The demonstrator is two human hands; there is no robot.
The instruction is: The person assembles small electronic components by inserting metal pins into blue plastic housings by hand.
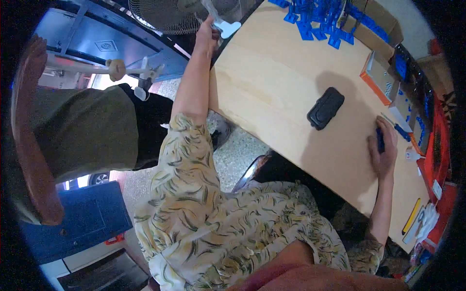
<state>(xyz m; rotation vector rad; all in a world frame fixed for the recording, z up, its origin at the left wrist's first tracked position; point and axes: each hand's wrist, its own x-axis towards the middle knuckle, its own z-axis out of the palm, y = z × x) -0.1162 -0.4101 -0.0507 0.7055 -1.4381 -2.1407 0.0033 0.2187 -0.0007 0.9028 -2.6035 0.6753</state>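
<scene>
My left arm stretches to the far left edge of the table, where my left hand (208, 38) is closed at the lower part of a pale blue-white plastic piece (228, 29) with a wide flat end. The exact grip is partly hidden. On the right side of the tabletop rests my right hand (386, 148), its thumb and fingers around a small dark blue piece (380, 139) that is mostly covered. Left of this hand, a black oblong case (325, 108) lies on the wooden table (272, 82).
Blue plastic parts (315, 22) pile up at the far edge beside a cardboard box (383, 24). Open small boxes (376, 80) line the right edge, near a yellow-black cutter (411, 217). A fan (167, 14) stands beyond my left hand. Another person (87, 131) stands at left.
</scene>
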